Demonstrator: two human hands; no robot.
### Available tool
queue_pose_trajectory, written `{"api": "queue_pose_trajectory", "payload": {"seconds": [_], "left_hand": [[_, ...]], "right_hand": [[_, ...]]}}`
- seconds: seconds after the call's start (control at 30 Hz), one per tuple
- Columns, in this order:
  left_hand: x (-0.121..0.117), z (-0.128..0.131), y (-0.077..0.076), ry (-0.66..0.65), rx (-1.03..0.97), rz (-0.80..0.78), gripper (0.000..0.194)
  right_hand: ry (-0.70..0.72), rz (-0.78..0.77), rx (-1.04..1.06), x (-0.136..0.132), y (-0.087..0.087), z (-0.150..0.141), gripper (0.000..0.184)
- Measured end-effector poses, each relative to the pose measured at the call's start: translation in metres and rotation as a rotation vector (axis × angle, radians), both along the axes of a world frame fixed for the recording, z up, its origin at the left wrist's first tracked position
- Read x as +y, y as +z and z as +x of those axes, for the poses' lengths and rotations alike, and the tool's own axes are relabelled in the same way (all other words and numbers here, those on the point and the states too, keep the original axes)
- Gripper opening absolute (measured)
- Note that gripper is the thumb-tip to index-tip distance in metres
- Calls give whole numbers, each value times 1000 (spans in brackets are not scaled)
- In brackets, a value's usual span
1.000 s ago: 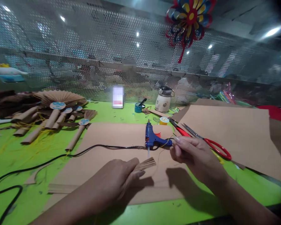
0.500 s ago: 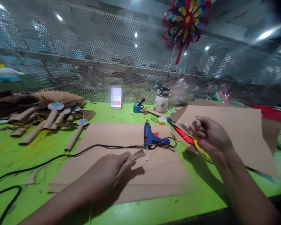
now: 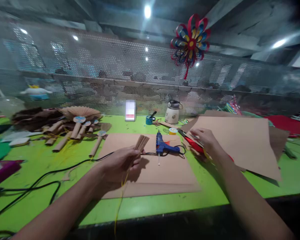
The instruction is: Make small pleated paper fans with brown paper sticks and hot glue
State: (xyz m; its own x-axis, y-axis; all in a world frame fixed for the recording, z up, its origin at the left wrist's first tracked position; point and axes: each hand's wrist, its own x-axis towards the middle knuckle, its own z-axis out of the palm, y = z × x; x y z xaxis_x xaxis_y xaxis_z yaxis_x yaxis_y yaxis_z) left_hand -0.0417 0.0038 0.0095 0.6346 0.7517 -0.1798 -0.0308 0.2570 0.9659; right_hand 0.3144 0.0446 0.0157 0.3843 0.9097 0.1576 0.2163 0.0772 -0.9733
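Note:
My left hand [image 3: 120, 163] is closed round a folded, pleated strip of brown paper [image 3: 140, 143], lifted off the brown sheet [image 3: 165, 170]; a yellow thread [image 3: 120, 196] hangs down from it. My right hand [image 3: 205, 140] reaches to the right, fingers curled over the red-handled scissors [image 3: 193, 144] at the edge of a large brown paper sheet [image 3: 240, 140]. I cannot make out whether the fingers grip the scissors. A blue glue gun [image 3: 163, 146] lies between the hands with its black cord [image 3: 65, 170] running left.
Finished brown paper fans on rolled handles [image 3: 75, 128] lie at the back left. A yellow thread spool [image 3: 173, 131], a small blue cup [image 3: 148, 120] and a white jar [image 3: 172, 113] stand behind the glue gun. A perforated metal screen [image 3: 90, 73] closes off the back.
My left hand has lifted the pleated strip up off the sheet. My right hand has moved from beside the glue gun out to the scissors. The camera has tilted up and back.

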Motion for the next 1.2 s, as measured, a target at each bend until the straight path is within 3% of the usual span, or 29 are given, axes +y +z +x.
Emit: {"api": "queue_pose_trajectory", "payload": {"seconds": [0.13,0.23,0.33,0.47,0.5,0.6,0.77,0.87,1.0,1.2], "left_hand": [[10,-6,12,63,-239,-11,12],[6,-4,24,118,-281,-9,13],[-2,3,39,186,-292,6,12],[-9,16,57,261,-320,50,12],[-9,18,60,268,-325,60,12],[-8,23,66,261,-337,87,11],[0,28,74,270,-415,92,13],[6,29,74,300,-463,73,12],[18,25,64,329,-484,33,17],[39,12,39,389,-507,-44,21]], "right_hand": [[-179,118,-152,-6,8,5,14],[-144,177,-222,-26,22,-9,12],[103,160,-252,-56,30,-45,19],[605,30,-202,-89,28,-105,24],[792,-27,-76,-94,26,-117,23],[901,-57,49,-96,22,-143,24],[908,-66,258,-91,18,-168,29],[947,-80,395,-102,11,-179,32],[1119,-160,614,-128,-3,-180,27],[1080,-298,538,-172,-29,-168,34]]}}
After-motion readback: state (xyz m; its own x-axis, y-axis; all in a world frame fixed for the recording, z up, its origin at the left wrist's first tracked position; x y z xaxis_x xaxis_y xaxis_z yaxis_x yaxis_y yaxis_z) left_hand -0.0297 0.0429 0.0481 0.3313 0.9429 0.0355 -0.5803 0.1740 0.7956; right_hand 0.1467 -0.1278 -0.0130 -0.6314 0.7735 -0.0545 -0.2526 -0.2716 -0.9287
